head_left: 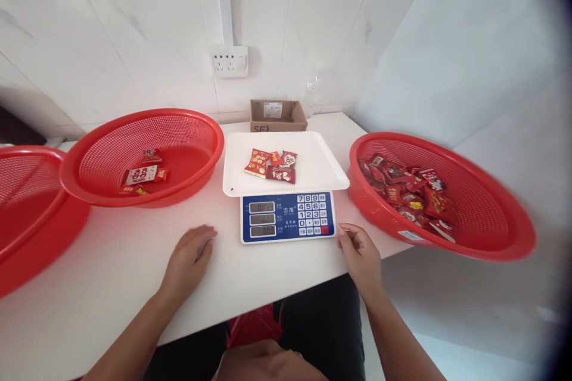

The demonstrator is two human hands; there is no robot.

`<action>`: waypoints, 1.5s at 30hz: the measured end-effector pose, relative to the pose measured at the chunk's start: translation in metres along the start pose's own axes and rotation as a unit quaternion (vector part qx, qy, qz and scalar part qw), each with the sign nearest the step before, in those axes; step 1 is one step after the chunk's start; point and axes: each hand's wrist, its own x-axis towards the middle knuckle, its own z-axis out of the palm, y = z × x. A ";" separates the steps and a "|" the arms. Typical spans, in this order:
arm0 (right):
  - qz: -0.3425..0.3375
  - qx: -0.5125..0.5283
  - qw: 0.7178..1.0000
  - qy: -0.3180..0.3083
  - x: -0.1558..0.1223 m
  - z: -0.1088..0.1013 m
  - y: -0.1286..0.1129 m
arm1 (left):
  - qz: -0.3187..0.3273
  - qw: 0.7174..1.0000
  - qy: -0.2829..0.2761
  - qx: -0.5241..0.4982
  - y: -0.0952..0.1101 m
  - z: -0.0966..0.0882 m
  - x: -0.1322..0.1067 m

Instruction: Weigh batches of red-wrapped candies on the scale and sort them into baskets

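Note:
My left hand (190, 253) rests on the white table left of the scale, fingers loosely curled, thumb a little apart, nothing seen in it. At the lower right corner of the blue-fronted digital scale (288, 217), my right hand (361, 253) lies by the table's front edge, loosely curled with a gap between thumb and fingers. Whether it touches the scale I cannot tell. On top of the scale, a white tray (313, 158) bears several red snack packets (270, 165), grouped near its middle. A small dark red speck (232, 189) is at its front left corner.
A red basket (491, 220) full of red packets stands to the right, reaching past the table edge. Another red basket (192, 125) at left holds a few packets (142, 174); a third basket (27, 238) is farther left. Behind stand a cardboard box (279, 125) and clear plastic (313, 95).

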 end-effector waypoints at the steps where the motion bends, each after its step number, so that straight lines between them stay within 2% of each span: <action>1: 0.002 0.000 1.000 0.007 0.000 0.000 -0.002 | 0.022 1.000 0.004 -0.022 0.008 -0.007 0.003; 4: -0.022 -0.004 0.999 0.045 0.002 0.000 -0.020 | 0.143 0.988 0.030 -0.049 0.039 -0.031 0.023; 6: -0.078 -0.016 0.995 0.055 0.008 0.003 -0.040 | 0.222 0.973 0.042 -0.040 0.062 -0.043 0.050; 7: -0.117 -0.024 0.991 0.051 0.013 0.006 -0.053 | 0.241 0.969 0.039 -0.027 0.071 -0.047 0.066; 10: -0.257 -0.055 0.965 -0.004 0.035 0.018 -0.092 | 0.229 0.973 -0.008 0.005 0.091 -0.047 0.117; 13: -0.376 -0.095 0.917 -0.093 0.064 0.034 -0.121 | 0.183 0.979 -0.088 0.015 0.098 -0.036 0.158; 17: -0.418 -0.172 0.866 -0.214 0.092 0.054 -0.136 | 0.151 0.974 -0.159 0.056 0.102 -0.024 0.182; 20: -0.402 -0.206 0.850 -0.269 0.100 0.056 -0.137 | 0.147 0.966 -0.198 0.076 0.106 -0.022 0.183; 25: -0.370 -0.201 0.870 -0.256 0.097 0.035 -0.137 | 0.160 0.965 -0.199 0.053 0.112 -0.019 0.177; 27: -0.375 -0.165 0.881 -0.239 0.090 0.023 -0.136 | 0.156 0.967 -0.197 0.039 0.114 -0.016 0.177; 32: -0.392 -0.089 0.905 -0.142 0.064 -0.002 -0.117 | 0.141 0.973 -0.181 0.026 0.118 -0.003 0.183; 35: -0.391 -0.089 0.911 -0.097 0.051 -0.018 -0.101 | 0.144 0.972 -0.185 0.012 0.123 0.003 0.190; 38: -0.373 -0.129 0.916 -0.073 0.049 -0.042 -0.091 | 0.144 0.972 -0.187 -0.009 0.131 -0.003 0.191; 40: -0.344 -0.169 0.921 -0.067 0.056 -0.063 -0.088 | 0.133 0.978 -0.159 -0.039 0.135 -0.014 0.181; 42: -0.291 -0.213 0.930 -0.072 0.070 -0.087 -0.086 | 0.110 0.984 -0.094 -0.104 0.136 -0.029 0.161; 45: -0.177 -0.294 0.928 -0.144 0.101 -0.117 -0.081 | 0.100 0.972 0.011 -0.210 0.129 -0.042 0.115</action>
